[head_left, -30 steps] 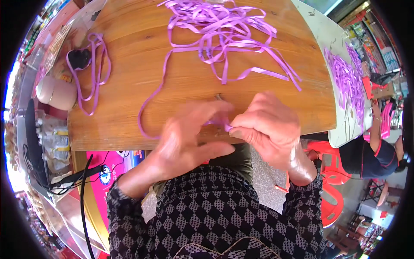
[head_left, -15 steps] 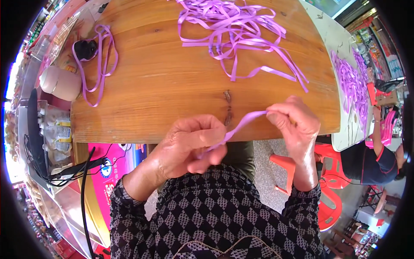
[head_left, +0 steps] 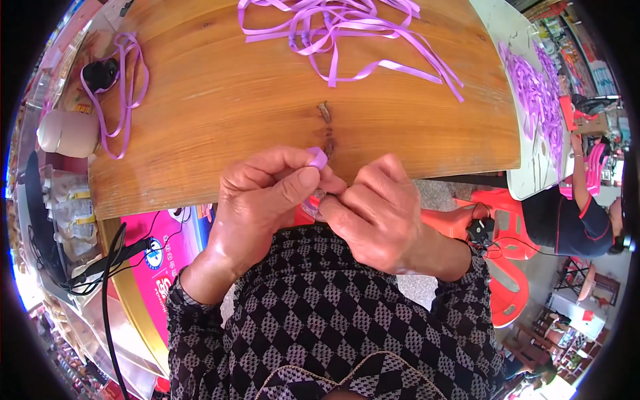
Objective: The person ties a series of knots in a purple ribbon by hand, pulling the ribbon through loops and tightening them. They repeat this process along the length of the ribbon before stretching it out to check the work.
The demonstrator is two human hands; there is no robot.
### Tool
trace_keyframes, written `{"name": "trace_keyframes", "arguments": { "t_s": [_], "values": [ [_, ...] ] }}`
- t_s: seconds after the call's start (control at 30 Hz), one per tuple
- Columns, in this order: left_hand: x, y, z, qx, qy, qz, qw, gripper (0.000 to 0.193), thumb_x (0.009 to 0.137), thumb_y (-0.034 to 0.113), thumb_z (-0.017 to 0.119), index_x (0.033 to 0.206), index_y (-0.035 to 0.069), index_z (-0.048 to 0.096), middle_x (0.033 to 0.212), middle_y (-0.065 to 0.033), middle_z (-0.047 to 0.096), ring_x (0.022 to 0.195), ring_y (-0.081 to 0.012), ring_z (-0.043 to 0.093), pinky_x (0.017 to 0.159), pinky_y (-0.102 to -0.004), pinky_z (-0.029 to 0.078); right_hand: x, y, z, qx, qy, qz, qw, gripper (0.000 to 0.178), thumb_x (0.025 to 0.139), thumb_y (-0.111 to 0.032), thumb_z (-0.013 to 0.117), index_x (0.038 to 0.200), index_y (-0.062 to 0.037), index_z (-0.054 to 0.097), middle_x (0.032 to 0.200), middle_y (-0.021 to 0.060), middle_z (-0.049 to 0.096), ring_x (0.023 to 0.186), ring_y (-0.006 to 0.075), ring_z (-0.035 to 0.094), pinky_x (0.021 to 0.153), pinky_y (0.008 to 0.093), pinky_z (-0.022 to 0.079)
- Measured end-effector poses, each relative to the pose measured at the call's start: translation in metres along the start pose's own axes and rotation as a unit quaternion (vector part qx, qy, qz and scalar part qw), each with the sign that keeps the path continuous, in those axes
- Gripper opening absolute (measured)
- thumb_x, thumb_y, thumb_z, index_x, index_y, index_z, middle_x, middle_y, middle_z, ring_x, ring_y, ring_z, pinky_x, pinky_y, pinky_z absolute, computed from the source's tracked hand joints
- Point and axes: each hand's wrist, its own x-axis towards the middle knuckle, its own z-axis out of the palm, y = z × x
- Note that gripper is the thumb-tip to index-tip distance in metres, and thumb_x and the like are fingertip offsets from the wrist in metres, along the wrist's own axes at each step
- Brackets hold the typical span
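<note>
1. You are holding your left hand (head_left: pixel 267 200) at the near edge of the wooden table (head_left: pixel 233 107), fingers curled, thumb and forefinger pinching a short piece of purple ribbon (head_left: pixel 318 158) whose folded end is sticking up just over that edge.
2. You are keeping your right hand (head_left: pixel 377 213) touching the left one, just off the table's near edge, fingers folded in on the same ribbon; the lower part of the ribbon is hidden between your two hands.
3. A loose heap of purple ribbons (head_left: pixel 340 27) is lying at the table's far side, strands trailing toward its right edge, well apart from your hands.
4. A separate purple ribbon loop (head_left: pixel 120 87) is lying at the table's far left corner, draped around a small black object (head_left: pixel 100 72).
5. A pale, rounded container (head_left: pixel 67 132) is sitting just off the table's left edge; its contents cannot be seen.
6. Beyond the table's right edge, a white table (head_left: pixel 527 100) is carrying another pile of purple strips (head_left: pixel 540 93), and a seated person (head_left: pixel 573 213) is working beside it near red plastic chairs (head_left: pixel 500 220).
</note>
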Motion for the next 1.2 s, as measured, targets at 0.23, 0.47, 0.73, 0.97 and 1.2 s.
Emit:
{"name": "trace_keyframes", "arguments": {
  "t_s": [0.23, 0.47, 0.73, 0.97, 1.2],
  "values": [
    [-0.007, 0.000, -0.017, 0.061, -0.152, -0.099, 0.982, 0.011, 0.085, 0.010, 0.059, 0.092, 0.001, 0.059, 0.077, 0.0001, 0.057, 0.069, -0.0042, 0.052, 0.059, -0.0170, 0.041, 0.007, 0.013, -0.016, 0.045, 0.001, 0.060, 0.997, 0.019, 0.064, -0.005, 0.069, 0.082, -0.0040, 0.060, 0.070, 0.0053, 0.056, 0.058, 0.0206, 0.049, 0.054, 0.0317, 0.036],
    [-0.010, 0.003, -0.008, 0.128, -0.161, -0.055, 0.977, 0.006, 0.080, 0.000, 0.059, 0.085, 0.003, 0.056, 0.078, 0.0051, 0.053, 0.066, 0.0006, 0.045, 0.057, -0.0150, 0.035, 0.003, -0.006, 0.005, 0.507, 0.101, 0.390, 0.762, 0.010, 0.079, -0.002, 0.062, 0.088, 0.0011, 0.061, 0.079, 0.0043, 0.061, 0.067, 0.0102, 0.054, 0.063, 0.0234, 0.045],
    [-0.016, -0.009, -0.002, 0.107, -0.040, 0.033, 0.993, 0.009, 0.084, -0.002, 0.053, 0.092, 0.002, 0.051, 0.079, 0.0000, 0.057, 0.064, -0.0012, 0.046, 0.054, -0.0154, 0.036, 0.001, -0.015, 0.020, 0.632, 0.172, 0.439, 0.616, 0.012, 0.082, -0.005, 0.060, 0.091, 0.0020, 0.060, 0.078, 0.0052, 0.061, 0.062, 0.0071, 0.052, 0.056, 0.0181, 0.042],
    [-0.015, -0.029, -0.008, 0.208, 0.005, 0.216, 0.954, 0.015, 0.084, 0.001, 0.056, 0.099, -0.002, 0.052, 0.081, -0.0037, 0.060, 0.076, -0.0100, 0.057, 0.066, -0.0200, 0.046, -0.001, -0.006, 0.015, 0.669, 0.055, 0.472, 0.572, 0.014, 0.082, -0.008, 0.060, 0.090, 0.0028, 0.059, 0.076, 0.0069, 0.061, 0.060, 0.0092, 0.055, 0.053, 0.0190, 0.042],
    [-0.018, -0.031, -0.009, 0.193, 0.085, 0.197, 0.957, 0.010, 0.083, 0.005, 0.060, 0.089, -0.002, 0.057, 0.077, -0.0026, 0.059, 0.063, -0.0047, 0.050, 0.055, -0.0169, 0.041, -0.005, -0.013, 0.027, 0.724, 0.031, 0.475, 0.500, 0.014, 0.080, -0.007, 0.063, 0.089, 0.0032, 0.057, 0.075, 0.0071, 0.060, 0.060, 0.0111, 0.055, 0.053, 0.0202, 0.042]
  ]
}}
